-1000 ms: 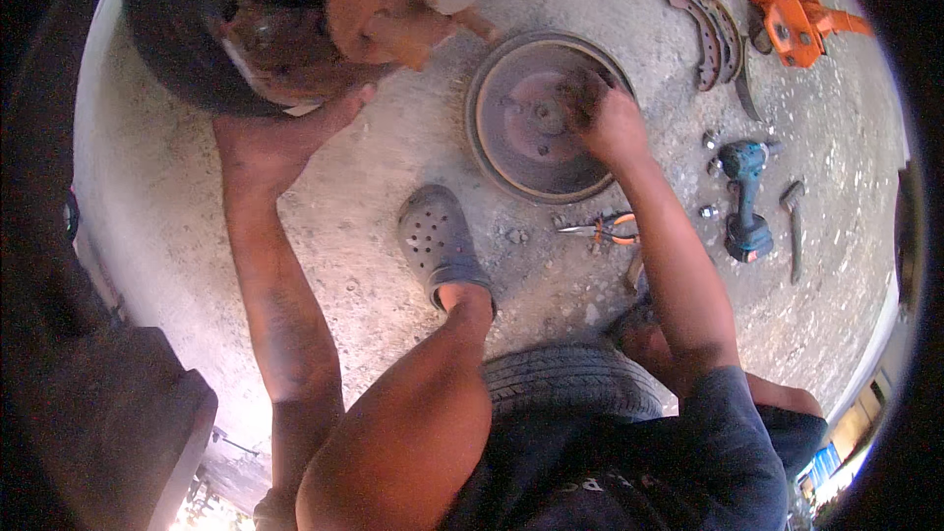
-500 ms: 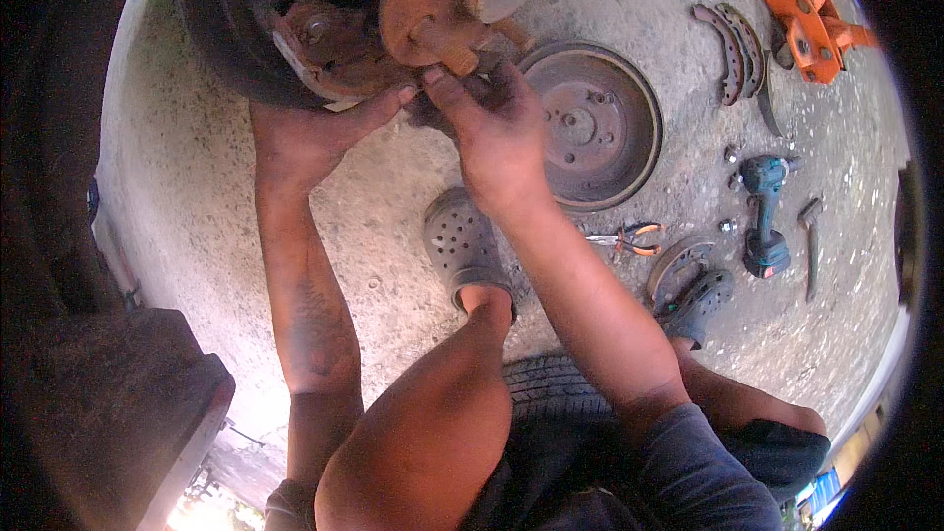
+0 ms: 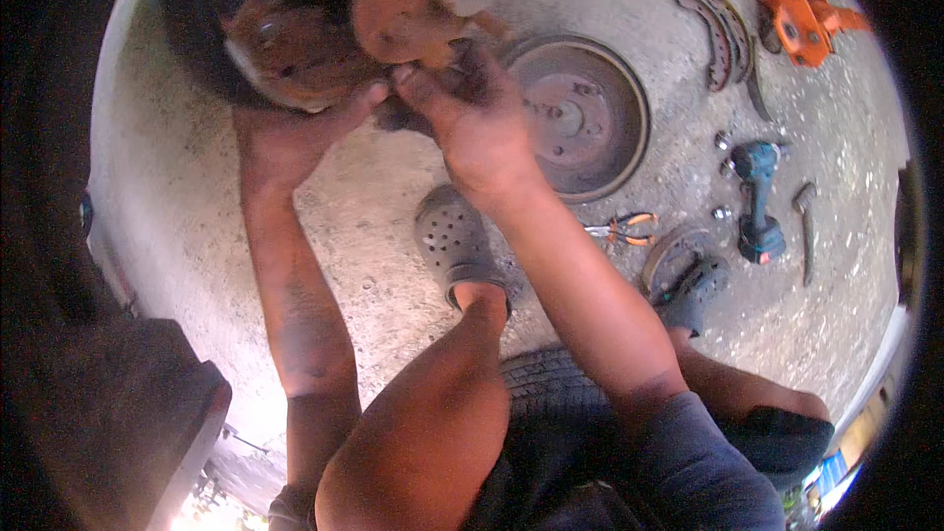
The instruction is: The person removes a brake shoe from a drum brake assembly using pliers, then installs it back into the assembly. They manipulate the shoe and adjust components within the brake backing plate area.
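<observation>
A rusty brown brake assembly (image 3: pixel 305 54) and a rounded rusty metal part (image 3: pixel 398 10) beside it fill the top of the view. My left hand (image 3: pixel 290 147) is at the assembly's lower edge, thumb stretched toward the right hand; its other fingers are hidden behind the metal. Just under the rounded part, my right hand (image 3: pixel 482 128) is closed in a pinch. Its fingertips are dark and blurred, so what they hold cannot be made out. Both thumbs are close together.
A brake drum (image 3: pixel 590 152) lies right of my right hand. Pliers (image 3: pixel 624 228), a curved brake shoe (image 3: pixel 674 261), a teal cordless power tool (image 3: pixel 757 202), a hammer (image 3: pixel 806 231) and more brake shoes (image 3: pixel 723 44) lie on the concrete. An orange metal stand (image 3: pixel 792 15) stands at upper right.
The whole view has shifted slightly, so things sit a little further left and up. Both hands keep nearly the same place at the rusty parts.
</observation>
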Demonstrator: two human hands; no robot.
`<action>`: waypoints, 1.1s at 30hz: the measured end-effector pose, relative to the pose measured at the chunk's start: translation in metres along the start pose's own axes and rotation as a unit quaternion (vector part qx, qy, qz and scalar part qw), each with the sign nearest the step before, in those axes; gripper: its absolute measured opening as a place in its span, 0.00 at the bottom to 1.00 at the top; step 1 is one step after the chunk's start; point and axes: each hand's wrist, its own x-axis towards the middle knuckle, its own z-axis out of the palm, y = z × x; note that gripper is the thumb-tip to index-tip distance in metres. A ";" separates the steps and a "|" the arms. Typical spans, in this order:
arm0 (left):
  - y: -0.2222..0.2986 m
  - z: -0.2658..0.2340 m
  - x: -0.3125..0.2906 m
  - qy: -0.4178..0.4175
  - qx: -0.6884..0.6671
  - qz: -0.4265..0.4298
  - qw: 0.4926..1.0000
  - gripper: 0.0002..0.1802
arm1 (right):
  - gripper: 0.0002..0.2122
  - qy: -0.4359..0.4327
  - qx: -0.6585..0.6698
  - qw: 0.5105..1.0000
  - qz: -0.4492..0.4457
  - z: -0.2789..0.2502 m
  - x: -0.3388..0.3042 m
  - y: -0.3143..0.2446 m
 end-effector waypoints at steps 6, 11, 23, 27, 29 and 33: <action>0.003 -0.001 -0.001 -0.017 -0.035 -0.046 0.998 0.38 | 0.14 0.043 -0.541 0.836 -0.081 -0.121 -0.020 -0.005; 0.004 0.008 0.000 0.031 -0.062 -0.001 0.998 0.39 | 0.15 0.146 -0.702 0.696 -0.043 -0.211 -0.008 -0.012; 0.011 0.007 0.002 0.028 -0.070 -0.046 0.996 0.46 | 0.12 0.038 -0.543 0.830 -0.124 -0.137 -0.008 -0.020; 0.012 0.007 0.004 0.018 -0.103 -0.044 0.994 0.46 | 0.12 0.033 -0.279 0.952 -0.119 -0.050 -0.022 -0.013; 0.014 0.006 0.005 0.010 -0.117 -0.049 0.992 0.46 | 0.12 0.029 -0.164 0.984 -0.069 -0.025 -0.018 -0.012; 0.015 0.001 0.005 -0.004 -0.103 -0.058 0.993 0.45 | 0.12 0.025 -0.052 0.998 -0.019 -0.001 -0.013 -0.015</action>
